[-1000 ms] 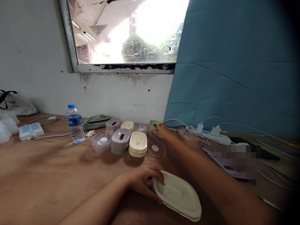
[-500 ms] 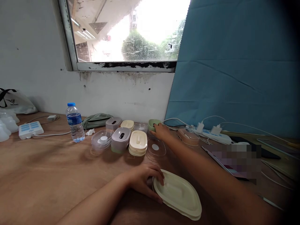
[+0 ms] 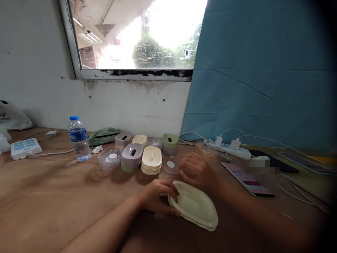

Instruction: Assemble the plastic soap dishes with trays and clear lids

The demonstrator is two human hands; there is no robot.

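My left hand (image 3: pixel 162 196) grips the left edge of pale cream oval lids (image 3: pixel 197 207), stacked flat and held low at the table's front, thumb below and fingers on top. Just behind the lids, my right hand (image 3: pixel 196 170) hangs blurred, its fingers bent; whether anything is in them I cannot make out. Beyond it stands a green-lidded container (image 3: pixel 170 140). Left of that hand lies a clear oval lid (image 3: pixel 170 164) with a white round sticker. A cream lid stack (image 3: pixel 151 160) and a container with a lilac slotted lid (image 3: pixel 132 154) stand further left.
Clear oval lids (image 3: pixel 110 156), another lilac-lidded container (image 3: pixel 123 138) and a smaller cream stack (image 3: pixel 139 140) are grouped nearby. A water bottle (image 3: pixel 79 140) stands left. On the right lie a peach lid (image 3: pixel 206 151), a phone (image 3: pixel 247 179), and a power strip (image 3: pixel 234 150) with cables.
My right hand has let go of the green-lidded container and pulled back toward me, near the cream lids. The left hand keeps its hold. The view has shifted slightly right.
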